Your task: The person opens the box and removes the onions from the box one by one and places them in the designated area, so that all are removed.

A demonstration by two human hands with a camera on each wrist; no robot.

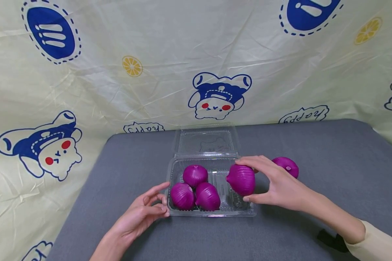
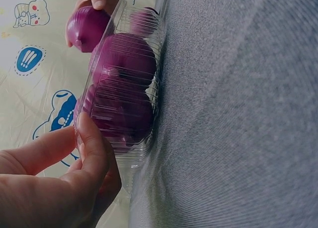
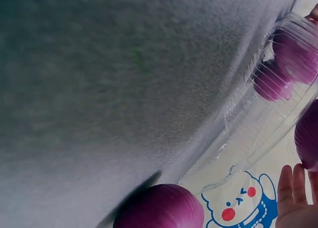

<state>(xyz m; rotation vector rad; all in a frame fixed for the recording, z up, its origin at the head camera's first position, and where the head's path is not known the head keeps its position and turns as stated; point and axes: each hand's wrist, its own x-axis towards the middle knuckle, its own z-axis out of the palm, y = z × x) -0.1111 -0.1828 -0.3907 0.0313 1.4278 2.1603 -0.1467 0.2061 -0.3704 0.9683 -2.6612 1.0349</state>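
Note:
My right hand [image 1: 277,185] grips a purple onion [image 1: 242,180] between thumb and fingers, over the right part of a clear plastic clamshell box [image 1: 212,214]. Three more onions [image 1: 195,176] sit together in the box's left part. At the box's left side, my left hand [image 1: 142,214] pinches the rim; in the left wrist view, its thumb and fingers meet at that edge. The box's lid [image 1: 205,141] is folded back, away from me. In the right wrist view, the held onion [image 3: 308,136] shows only partly at the right edge, above my fingertips [image 3: 284,183].
Another onion [image 1: 286,166] lies on the grey tabletop [image 1: 339,156] to the right of the box, partly behind my right hand. A black object [image 1: 332,240] rests near my right sleeve. Behind the table hangs a cream printed cloth [image 1: 163,32].

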